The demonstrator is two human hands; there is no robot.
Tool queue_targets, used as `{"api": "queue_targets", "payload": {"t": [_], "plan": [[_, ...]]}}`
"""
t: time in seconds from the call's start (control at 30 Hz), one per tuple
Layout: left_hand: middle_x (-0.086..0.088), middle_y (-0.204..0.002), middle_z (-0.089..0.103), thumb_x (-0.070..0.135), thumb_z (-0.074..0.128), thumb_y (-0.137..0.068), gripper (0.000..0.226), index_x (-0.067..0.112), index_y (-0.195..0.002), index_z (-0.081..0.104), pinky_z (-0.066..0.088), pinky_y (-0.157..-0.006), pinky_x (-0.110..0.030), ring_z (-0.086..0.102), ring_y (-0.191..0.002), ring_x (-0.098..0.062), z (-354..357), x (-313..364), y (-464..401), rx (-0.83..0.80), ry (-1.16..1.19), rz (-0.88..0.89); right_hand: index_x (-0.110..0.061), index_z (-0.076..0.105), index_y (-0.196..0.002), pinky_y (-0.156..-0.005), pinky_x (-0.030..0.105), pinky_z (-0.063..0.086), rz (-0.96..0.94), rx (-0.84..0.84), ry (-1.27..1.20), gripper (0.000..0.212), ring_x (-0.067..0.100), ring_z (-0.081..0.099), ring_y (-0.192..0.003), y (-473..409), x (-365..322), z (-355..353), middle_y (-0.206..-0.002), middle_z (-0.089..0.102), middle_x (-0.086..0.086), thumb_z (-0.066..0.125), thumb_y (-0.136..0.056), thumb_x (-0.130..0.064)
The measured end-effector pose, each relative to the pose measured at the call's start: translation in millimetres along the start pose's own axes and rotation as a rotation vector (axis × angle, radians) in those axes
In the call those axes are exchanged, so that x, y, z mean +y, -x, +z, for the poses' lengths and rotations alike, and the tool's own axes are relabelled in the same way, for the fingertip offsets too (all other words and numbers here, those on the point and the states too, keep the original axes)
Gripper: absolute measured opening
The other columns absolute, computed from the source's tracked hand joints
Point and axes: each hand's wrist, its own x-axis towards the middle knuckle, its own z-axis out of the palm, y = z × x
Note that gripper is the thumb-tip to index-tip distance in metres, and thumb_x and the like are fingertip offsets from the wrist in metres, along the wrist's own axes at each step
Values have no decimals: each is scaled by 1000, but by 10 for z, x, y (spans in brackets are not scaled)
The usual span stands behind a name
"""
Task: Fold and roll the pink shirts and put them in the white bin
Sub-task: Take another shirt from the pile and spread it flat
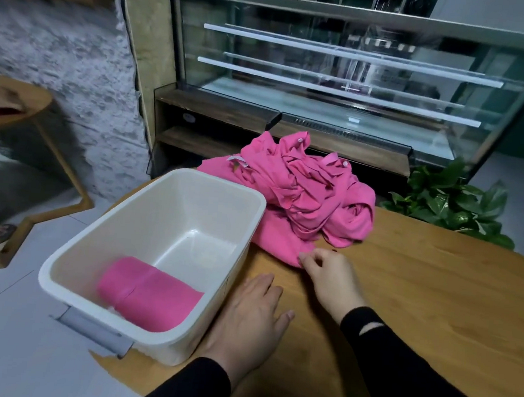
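A white bin [146, 217] stands at the left end of the wooden table [429, 293]. One rolled pink shirt [149, 294] lies in its near end. A crumpled heap of pink shirts [302, 192] sits on the table just behind and right of the bin. My right hand [331, 279] is at the heap's near edge, fingertips curled and touching the cloth; whether it grips the cloth I cannot tell. My left hand [251, 319] lies flat on the table beside the bin, fingers apart, holding nothing.
A glass display case [343, 67] on a wooden shelf stands behind the table. A green leafy plant [451, 200] is at the table's far right edge. A round wooden table [11, 106] stands at the left over a tiled floor.
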Motion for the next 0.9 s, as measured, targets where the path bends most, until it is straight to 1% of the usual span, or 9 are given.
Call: {"api": "queue_targets", "payload": {"t": [0.1, 0.2, 0.3, 0.37, 0.43, 0.53, 0.67, 0.77, 0.9], "plan": [[2, -163, 26, 56, 36, -102, 60, 23, -152, 36, -4, -121, -21, 17, -151, -11, -5, 0, 14, -30, 20, -6, -32, 60, -93, -57, 20, 38, 15, 154, -240, 9, 10, 51, -63, 200, 38, -175, -71, 55, -10, 68, -94, -37], [4, -164, 22, 56, 37, -102, 62, 24, -155, 30, 0, -119, -18, 13, -151, -8, -8, -6, 12, -39, 65, -9, -41, 60, -113, -69, 28, 48, 11, 55, -139, 30, 8, 60, -77, 426, 169, -360, -86, 60, -15, 73, -87, -48], [4, -163, 24, 56, 38, -102, 62, 25, -155, 30, 3, -118, -16, 16, -150, -8, -16, 2, 17, -30, 70, -8, -29, 75, -92, -75, 27, 45, -51, 74, 58, 14, 11, 62, -84, 619, 392, -516, -88, 68, -15, 70, -91, -41], [3, -162, 28, 55, 39, -101, 60, 25, -153, 33, 5, -118, -17, 20, -150, -9, -19, 25, 18, -16, 62, -5, -27, 75, -83, -70, 24, 37, -67, 51, 112, 35, 4, 56, -79, 732, 501, -628, -82, 62, -18, 62, -89, -59], [1, -160, 33, 54, 42, -100, 59, 24, -150, 38, 8, -119, -18, 24, -149, -11, -19, 39, 16, -13, 35, -5, -34, 73, -94, -77, 23, 38, -97, -26, 176, 55, -1, 50, -89, 795, 574, -656, -92, 53, -22, 47, -80, -81], [-1, -157, 38, 54, 44, -98, 58, 24, -147, 43, 12, -117, -20, 31, -146, -14, -15, 48, 29, -5, -18, -5, -36, 63, -128, -105, 31, 37, -87, -32, 236, 49, 1, 40, -117, 789, 537, -683, -126, 43, -22, 56, -89, -65], [4, -158, 32, 52, 48, -96, 62, 28, -151, 32, 14, -116, -18, 30, -145, -11, -51, 96, 48, 41, -15, 26, -31, 33, -153, -114, 30, 34, -12, -29, 114, 67, 11, 38, -140, 603, 371, -688, -153, 32, -14, 58, -95, -52], [7, -161, 22, 52, 43, -97, 67, 32, -155, 17, 18, -120, -22, 24, -146, -9, -60, 92, 39, 23, -1, 66, -28, 7, -161, -121, 37, 27, 143, -140, -78, 91, 20, 29, -149, 401, 307, -508, -163, 25, -1, 64, -93, -49], [10, -151, 35, 51, 45, -93, 64, 32, -150, 25, 32, -114, -25, 37, -137, -9, -47, 79, 21, 20, -16, 89, -20, 12, -161, -121, 26, 16, 70, -153, -76, 76, 17, 22, -151, 171, 312, -58, -163, 24, -1, 57, -100, -22]]}}
